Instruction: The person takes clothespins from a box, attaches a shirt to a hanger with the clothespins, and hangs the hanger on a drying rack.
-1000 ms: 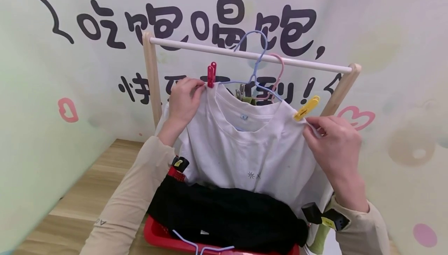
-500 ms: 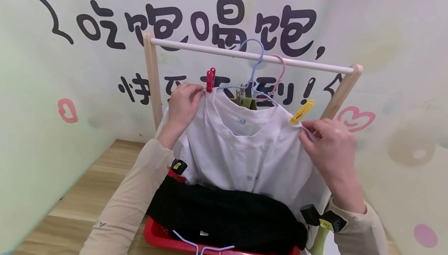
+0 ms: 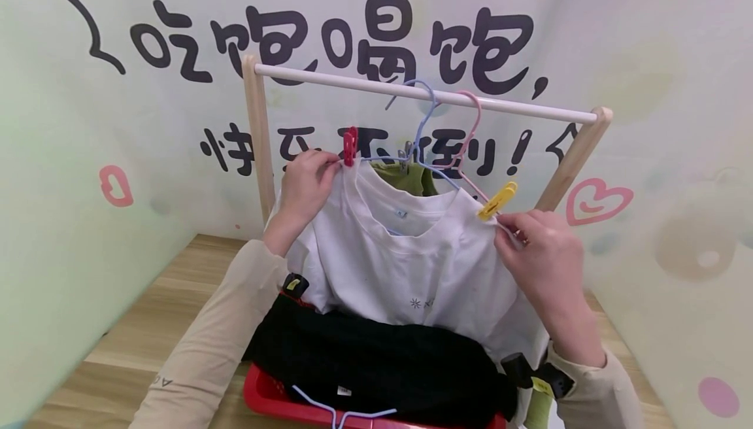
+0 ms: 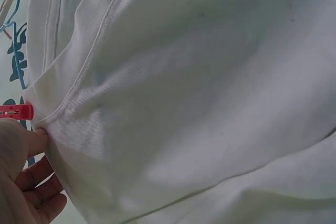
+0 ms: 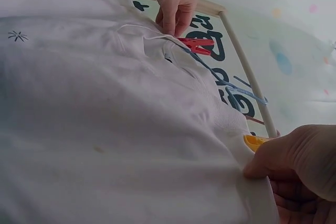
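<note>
A white T-shirt (image 3: 406, 278) hangs on a blue wire hanger (image 3: 419, 138), whose hook overlaps the white rail (image 3: 347, 82) in the head view. A red clothespin (image 3: 350, 146) clips one shoulder to the hanger and a yellow clothespin (image 3: 497, 201) the other. My left hand (image 3: 308, 187) pinches the shirt's shoulder just outside the red clothespin. With thumb and fingers my right hand (image 3: 547, 256) pinches the opposite shoulder beside the yellow one. In the left wrist view the left thumb (image 4: 38, 141) lies on the fabric, other fingers behind its edge.
Behind the shirt, a pink hanger (image 3: 470, 121) on the rail carries a green garment (image 3: 406, 179) held by metal clips. Black clothing (image 3: 376, 363) lies in a red basket (image 3: 265, 399) in front, with another blue hanger (image 3: 335, 409) at its near edge. Wooden posts (image 3: 257, 135) support the rail.
Both hands have lowered the shirt and its hanger and shifted them slightly left. The hanger's hook has come down from above the rail to about the rail's level.
</note>
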A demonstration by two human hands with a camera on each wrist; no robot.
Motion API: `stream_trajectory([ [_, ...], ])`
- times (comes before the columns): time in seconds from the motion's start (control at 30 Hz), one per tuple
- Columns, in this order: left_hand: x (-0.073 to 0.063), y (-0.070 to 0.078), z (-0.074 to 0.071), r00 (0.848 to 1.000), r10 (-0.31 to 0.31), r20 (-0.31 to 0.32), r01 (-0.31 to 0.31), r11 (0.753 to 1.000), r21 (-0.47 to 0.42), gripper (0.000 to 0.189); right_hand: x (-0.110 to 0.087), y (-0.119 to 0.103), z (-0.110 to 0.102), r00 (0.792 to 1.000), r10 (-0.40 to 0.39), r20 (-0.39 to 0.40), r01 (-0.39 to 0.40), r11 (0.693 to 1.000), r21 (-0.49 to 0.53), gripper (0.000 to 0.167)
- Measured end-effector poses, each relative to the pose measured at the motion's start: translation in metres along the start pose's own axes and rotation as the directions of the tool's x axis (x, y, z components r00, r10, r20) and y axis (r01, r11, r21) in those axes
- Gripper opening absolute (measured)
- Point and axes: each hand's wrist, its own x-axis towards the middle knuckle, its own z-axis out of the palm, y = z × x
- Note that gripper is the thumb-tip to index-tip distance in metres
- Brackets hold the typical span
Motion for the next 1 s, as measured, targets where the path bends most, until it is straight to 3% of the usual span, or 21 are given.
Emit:
stream_trajectory([
  [0.3, -0.002, -0.002, 0.000, 0.998, -0.034, 0.058, 0.033, 0.999, 0.015, 0.015, -0.008, 0.000, -0.003, 1.000, 0.001, 0.005, -0.002, 0.998, 0.058, 0.022],
  [0.43, -0.003, -0.005, -0.001, 0.996, -0.046, 0.076, 0.044, 0.999, 0.022, 0.020, -0.016, 0.003, -0.006, 0.999, -0.028, -0.042, 0.032, 0.994, 0.104, 0.028],
  [0.53, -0.006, -0.007, -0.004, 0.996, -0.048, 0.078, 0.047, 0.999, 0.015, 0.021, -0.022, 0.006, -0.009, 0.995, -0.036, -0.098, 0.050, 0.988, 0.147, 0.021],
  [0.67, -0.012, -0.007, -0.011, 0.992, -0.067, 0.109, 0.067, 0.998, 0.004, 0.021, -0.031, 0.013, -0.018, 0.987, -0.024, -0.158, 0.049, 0.987, 0.155, 0.047],
  [0.87, -0.029, -0.007, -0.024, 0.973, -0.052, 0.225, 0.052, 0.999, 0.006, 0.017, -0.048, 0.021, -0.029, 0.958, 0.049, -0.281, -0.003, 0.987, 0.161, 0.044],
  [1.0, -0.045, -0.011, -0.033, 0.954, -0.020, 0.300, 0.024, 1.000, -0.011, 0.011, -0.064, 0.026, -0.038, 0.946, 0.121, -0.301, -0.062, 0.978, 0.198, 0.034],
])
